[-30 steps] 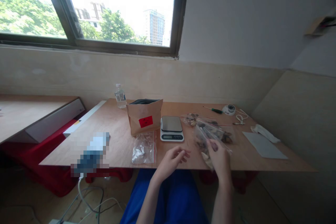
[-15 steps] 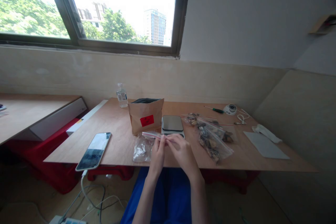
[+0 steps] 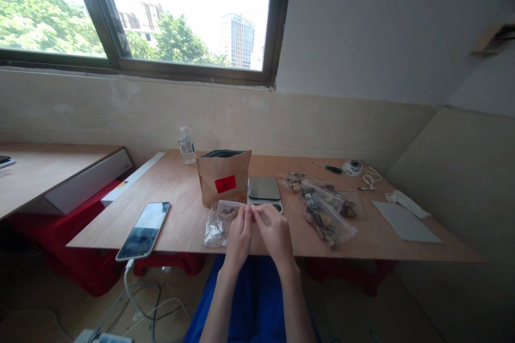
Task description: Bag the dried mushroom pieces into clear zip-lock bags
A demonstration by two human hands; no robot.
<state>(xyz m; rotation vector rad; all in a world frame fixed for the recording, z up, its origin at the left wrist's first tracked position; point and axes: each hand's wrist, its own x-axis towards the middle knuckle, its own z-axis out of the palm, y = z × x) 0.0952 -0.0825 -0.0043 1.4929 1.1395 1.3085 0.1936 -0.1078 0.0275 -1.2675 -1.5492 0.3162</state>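
Note:
My left hand point(image 3: 240, 236) and my right hand point(image 3: 274, 233) meet fingertip to fingertip at the front of the table. Between them they pinch the top edge of a clear zip bag point(image 3: 228, 210), whose reddish seal strip shows to the left of my fingers. Something brownish shows inside this bag, partly hidden by my left hand. Crumpled clear plastic point(image 3: 215, 232) lies at its lower left. Just beyond my fingers sits a small digital scale point(image 3: 264, 188) with a bare metal plate. An opened brown paper pouch point(image 3: 223, 174) with a red label stands upright behind the bag.
Several zip bags of dark dried pieces point(image 3: 322, 214) lie to the right. Farther back are a screwdriver point(image 3: 333, 169) and a white dome camera point(image 3: 352, 167). A charging phone point(image 3: 144, 230) overhangs the left front edge; a water bottle point(image 3: 186, 146) stands behind.
My right hand has shifted slightly left, with its fingertips closer to my left hand's. The bag's strip now lies flatter, and the brownish contents show more.

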